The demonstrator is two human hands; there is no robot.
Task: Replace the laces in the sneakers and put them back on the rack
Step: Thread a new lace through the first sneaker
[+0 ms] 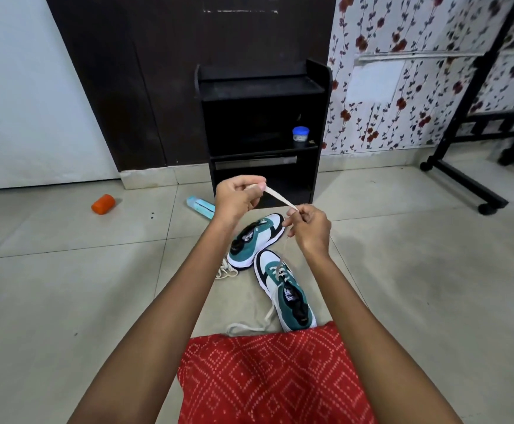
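Cream lace [277,195] pinched, left hand [237,198], right hand [310,229]

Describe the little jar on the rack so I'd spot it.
Find the black shoe rack against the dark wall. At the right end of its middle shelf stands a small jar. Unlike the orange container and pale blue bottle on the floor, it has a bright blue lid.

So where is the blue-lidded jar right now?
Head view, upper centre: the blue-lidded jar sits on the middle shelf of the black rack, at its right end, just left of the floral wallpaper.
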